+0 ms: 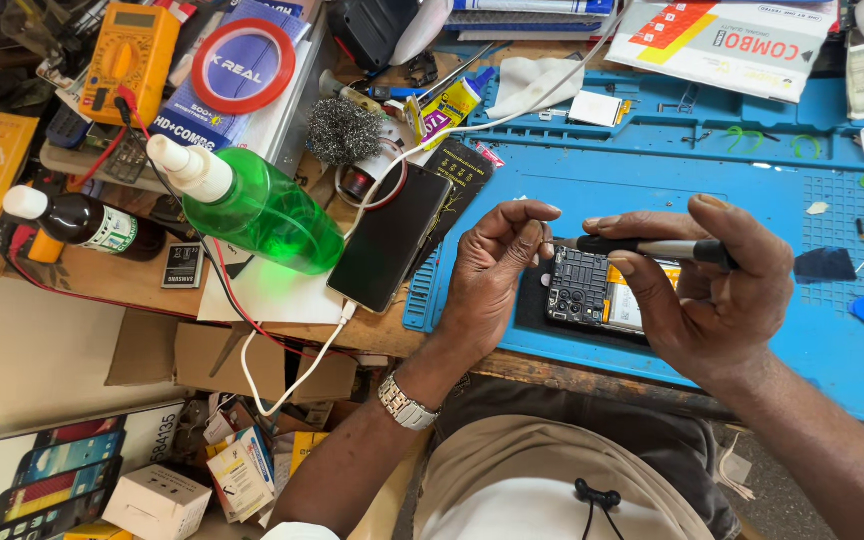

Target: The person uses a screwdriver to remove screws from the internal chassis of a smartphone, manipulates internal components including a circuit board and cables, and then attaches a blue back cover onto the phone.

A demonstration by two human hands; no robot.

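Pinched between thumb and forefinger, a black-handled screwdriver (652, 248) lies level in the right hand (717, 290), its tip pointing at the curled fingertips of the left hand (492, 270), which closes on the tip end; whether it holds anything else I cannot tell. Just beneath both sits an opened phone (592, 290), its inner board bared, on a blue work mat (752, 190). Left of the mat lie a dark phone (389, 240) on a white cable and a green spray bottle (252, 205).

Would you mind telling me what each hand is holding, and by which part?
The right hand grips a black-handled screwdriver along its handle. The left hand pinches its tip end above the opened phone.
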